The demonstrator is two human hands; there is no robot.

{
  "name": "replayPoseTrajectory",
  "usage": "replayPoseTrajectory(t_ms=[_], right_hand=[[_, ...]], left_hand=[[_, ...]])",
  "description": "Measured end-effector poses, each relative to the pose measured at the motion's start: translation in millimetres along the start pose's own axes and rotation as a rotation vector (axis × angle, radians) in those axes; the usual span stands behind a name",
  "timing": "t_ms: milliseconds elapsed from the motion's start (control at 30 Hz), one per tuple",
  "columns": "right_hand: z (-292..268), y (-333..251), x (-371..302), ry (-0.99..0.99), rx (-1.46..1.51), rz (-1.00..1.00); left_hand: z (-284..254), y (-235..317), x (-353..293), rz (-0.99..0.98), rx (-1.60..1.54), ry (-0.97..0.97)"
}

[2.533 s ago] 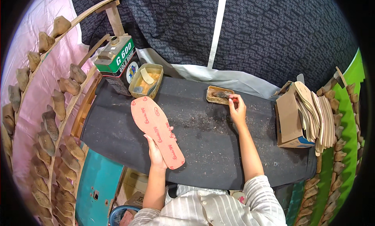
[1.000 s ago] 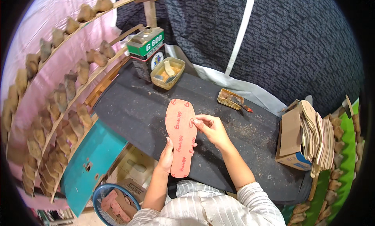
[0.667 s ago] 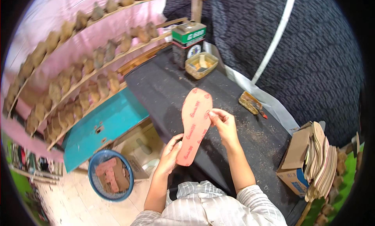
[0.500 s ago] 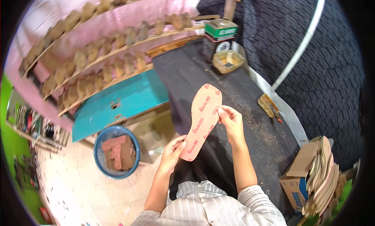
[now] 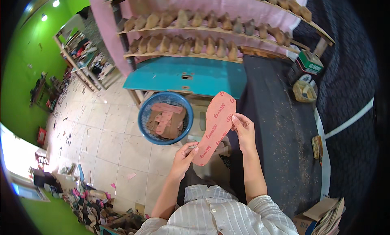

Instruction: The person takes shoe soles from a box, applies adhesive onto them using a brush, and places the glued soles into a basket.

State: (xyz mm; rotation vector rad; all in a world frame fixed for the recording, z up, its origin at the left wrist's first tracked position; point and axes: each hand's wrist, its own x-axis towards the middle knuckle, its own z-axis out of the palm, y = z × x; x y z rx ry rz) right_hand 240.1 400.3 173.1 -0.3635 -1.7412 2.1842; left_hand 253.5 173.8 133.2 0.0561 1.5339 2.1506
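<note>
A pinkish shoe insole (image 5: pixel 215 127) with red print is held up in front of me, its wide end pointing away. My left hand (image 5: pixel 185 157) pinches the narrow heel end between thumb and fingers. On the right edge of the wide end, my right hand (image 5: pixel 243 129) grips it the same way, thumb on top. Beyond the insole and to its left stands a blue plastic basket (image 5: pixel 142 127) with pink and brown cut pieces (image 5: pixel 166 121) in it.
Shoe lasts (image 5: pixel 183 19) line wooden shelves behind a teal bench (image 5: pixel 162 74). A dark-covered table (image 5: pixel 280 133) runs along my right, with a tin (image 5: pixel 308 62), a plastic tub (image 5: pixel 304 91), a brush (image 5: pixel 317 147) and a cardboard box (image 5: pixel 308 218). Heaped scraps (image 5: pixel 91 206) lie at lower left.
My view has swung left, so the basket and shelves sit further right and more floor shows. Both hands keep their hold on the insole, which has moved slightly away from over the table.
</note>
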Motion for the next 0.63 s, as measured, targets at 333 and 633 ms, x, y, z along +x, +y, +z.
replayPoseTrajectory(t_ms=[333,633], right_hand=[[110.5,60.1,35.0,-0.180,0.013,0.084],[227.4,132.4,58.4,-0.196,0.050,0.302]], left_hand=[[-108.8,10.8,15.6,-0.024,-0.020,0.168],[-222.3,33.8,78.6,-0.058,-0.030,0.181]])
